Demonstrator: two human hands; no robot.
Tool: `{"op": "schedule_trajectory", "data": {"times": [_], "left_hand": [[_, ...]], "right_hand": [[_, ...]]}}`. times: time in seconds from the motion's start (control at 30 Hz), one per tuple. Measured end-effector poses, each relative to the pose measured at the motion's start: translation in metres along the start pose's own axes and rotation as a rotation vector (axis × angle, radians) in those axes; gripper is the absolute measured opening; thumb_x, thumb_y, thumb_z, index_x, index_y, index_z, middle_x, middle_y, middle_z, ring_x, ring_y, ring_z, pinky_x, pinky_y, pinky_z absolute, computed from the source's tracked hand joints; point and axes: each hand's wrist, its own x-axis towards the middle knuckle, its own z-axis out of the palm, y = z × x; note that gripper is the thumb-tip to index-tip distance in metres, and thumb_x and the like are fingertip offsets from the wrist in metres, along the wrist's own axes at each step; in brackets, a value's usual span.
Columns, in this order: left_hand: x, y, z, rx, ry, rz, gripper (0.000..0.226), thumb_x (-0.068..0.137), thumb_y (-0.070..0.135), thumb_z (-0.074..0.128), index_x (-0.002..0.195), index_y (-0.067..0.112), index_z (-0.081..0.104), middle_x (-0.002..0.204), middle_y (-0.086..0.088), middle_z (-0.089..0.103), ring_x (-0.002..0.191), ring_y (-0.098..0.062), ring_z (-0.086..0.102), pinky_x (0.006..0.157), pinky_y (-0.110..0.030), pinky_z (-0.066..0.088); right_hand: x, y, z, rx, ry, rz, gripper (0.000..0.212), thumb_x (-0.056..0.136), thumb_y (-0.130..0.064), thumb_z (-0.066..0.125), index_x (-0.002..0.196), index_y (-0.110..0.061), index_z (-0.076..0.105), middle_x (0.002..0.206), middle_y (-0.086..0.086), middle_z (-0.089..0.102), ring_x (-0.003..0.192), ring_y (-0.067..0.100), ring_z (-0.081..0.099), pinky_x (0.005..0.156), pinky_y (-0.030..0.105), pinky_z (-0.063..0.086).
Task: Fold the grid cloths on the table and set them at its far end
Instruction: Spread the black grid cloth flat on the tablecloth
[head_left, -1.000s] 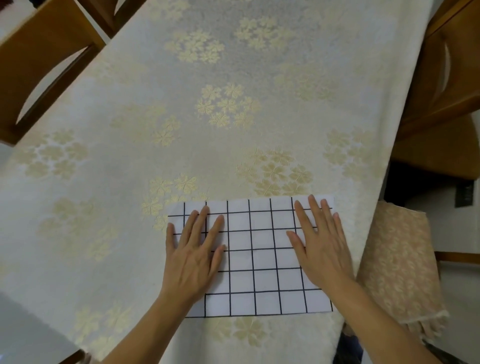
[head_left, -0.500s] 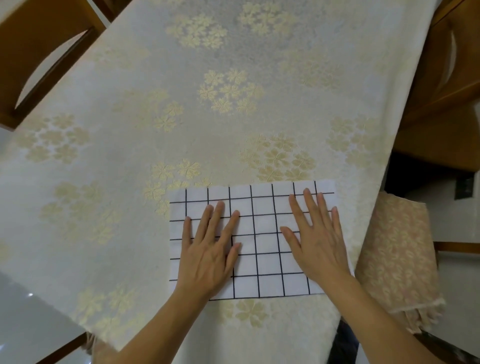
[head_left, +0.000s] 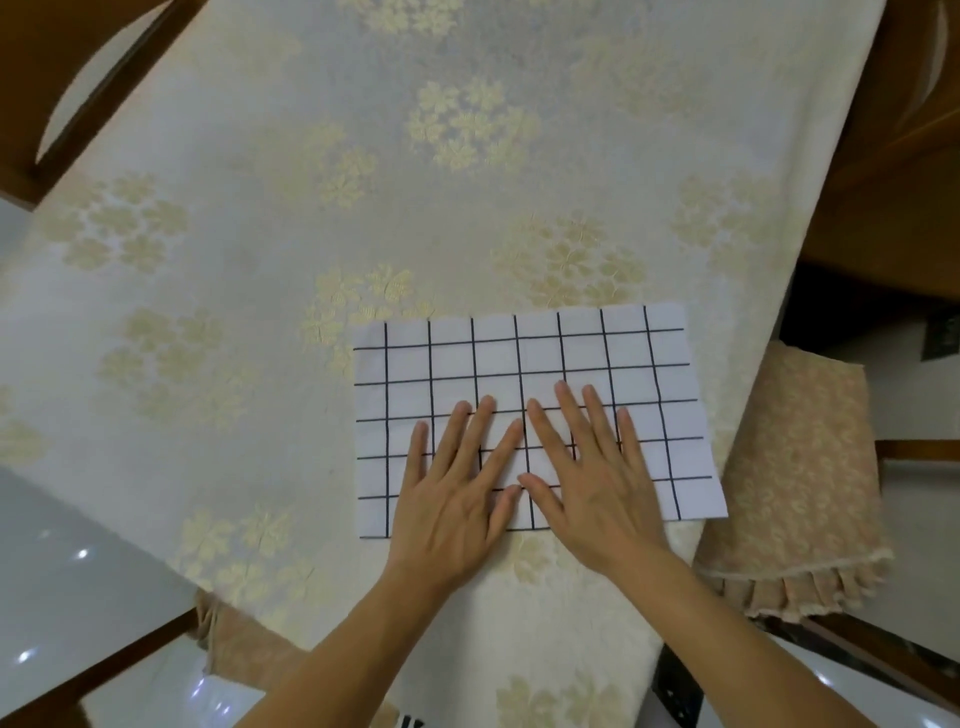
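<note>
A white cloth with a black grid (head_left: 524, 364) lies flat as a rectangle near the front edge of the table, right of centre. My left hand (head_left: 457, 488) rests palm down on its near middle, fingers spread. Beside it, my right hand (head_left: 592, 478) also presses flat on the cloth, fingers apart. The two thumbs nearly touch. Neither hand holds anything. Only this one grid cloth is in view.
The table wears a cream tablecloth with pale gold flowers (head_left: 363, 156), stretching far ahead. Wooden chairs stand at the left (head_left: 62, 62) and right (head_left: 904, 156). A chair with a beige frilled cushion (head_left: 800, 467) sits close at the right. Glossy floor shows lower left.
Both hands slid inward over the cloth from its left and right parts until they lie side by side at the middle. The view tilted slightly.
</note>
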Motion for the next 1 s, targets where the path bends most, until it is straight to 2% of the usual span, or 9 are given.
{"op": "schedule_trajectory", "data": {"times": [0.07,0.23,0.4,0.57,0.67,0.8,0.9,1.0], "left_hand": [[-0.006,-0.009,-0.002,-0.011,0.010,-0.021,0.063,0.103,0.054,0.020,0.159,0.029,0.006,0.168,-0.004,0.000,0.154,-0.023,0.000,0.121,-0.056,0.015],[-0.017,-0.038,-0.002,-0.009,0.014,-0.147,0.064,0.102,0.053,0.020,0.159,0.026,0.008,0.168,-0.003,-0.001,0.154,-0.022,0.001,0.121,-0.055,0.014],[-0.018,-0.037,-0.003,-0.017,0.019,-0.156,0.066,0.102,0.055,0.021,0.159,0.026,0.007,0.168,-0.004,-0.003,0.154,-0.023,-0.001,0.123,-0.052,0.009],[-0.023,-0.041,-0.002,-0.011,0.017,-0.161,0.067,0.102,0.054,0.022,0.159,0.023,0.006,0.168,-0.004,-0.001,0.154,-0.023,-0.001,0.122,-0.051,0.010],[-0.023,-0.041,-0.009,-0.037,0.026,-0.185,0.066,0.102,0.055,0.019,0.159,0.025,0.007,0.168,-0.003,0.002,0.154,-0.022,0.001,0.121,-0.050,0.009],[-0.040,-0.041,-0.025,-0.079,0.067,-0.376,0.062,0.102,0.048,0.023,0.157,0.020,0.025,0.165,0.000,0.021,0.152,-0.021,0.020,0.121,-0.051,0.017],[-0.061,-0.038,-0.033,-0.093,0.095,-0.549,0.061,0.099,0.045,0.027,0.149,0.014,0.042,0.157,-0.003,0.039,0.144,-0.024,0.038,0.118,-0.054,0.028],[-0.078,-0.032,-0.034,-0.106,0.111,-0.679,0.057,0.096,0.042,0.032,0.140,0.012,0.053,0.149,-0.005,0.050,0.136,-0.026,0.048,0.113,-0.056,0.036]], "right_hand": [[-0.005,0.009,-0.003,0.001,0.018,0.019,0.072,0.099,-0.064,0.019,0.158,-0.027,0.000,0.166,0.004,-0.006,0.153,0.025,-0.006,0.122,0.052,0.010],[-0.019,0.055,-0.006,0.024,0.032,0.229,0.074,0.098,-0.066,0.011,0.158,-0.023,0.000,0.166,0.006,-0.007,0.152,0.025,-0.008,0.122,0.053,0.009],[-0.024,0.065,-0.003,0.030,0.054,0.222,0.075,0.097,-0.065,0.011,0.158,-0.024,-0.001,0.166,0.006,-0.008,0.152,0.025,-0.009,0.123,0.051,0.007],[-0.028,0.071,-0.003,0.036,0.043,0.230,0.075,0.097,-0.067,0.007,0.158,-0.024,-0.001,0.166,0.007,-0.007,0.152,0.027,-0.008,0.122,0.052,0.009],[-0.028,0.071,-0.010,0.083,0.067,0.207,0.073,0.097,-0.065,0.013,0.158,-0.027,0.000,0.166,0.007,-0.006,0.153,0.026,-0.007,0.122,0.051,0.006],[-0.013,0.072,-0.026,0.132,0.117,0.011,0.065,0.099,-0.050,0.028,0.157,-0.020,0.019,0.165,0.010,0.008,0.153,0.027,0.006,0.122,0.050,0.011],[0.015,0.063,-0.034,0.143,0.111,-0.237,0.056,0.100,-0.038,0.034,0.150,-0.014,0.038,0.161,0.011,0.026,0.150,0.027,0.021,0.121,0.049,0.016],[0.055,0.043,-0.039,0.095,0.109,-0.528,0.044,0.099,-0.027,0.041,0.136,-0.008,0.056,0.150,0.016,0.044,0.140,0.033,0.039,0.115,0.056,0.031]]}}
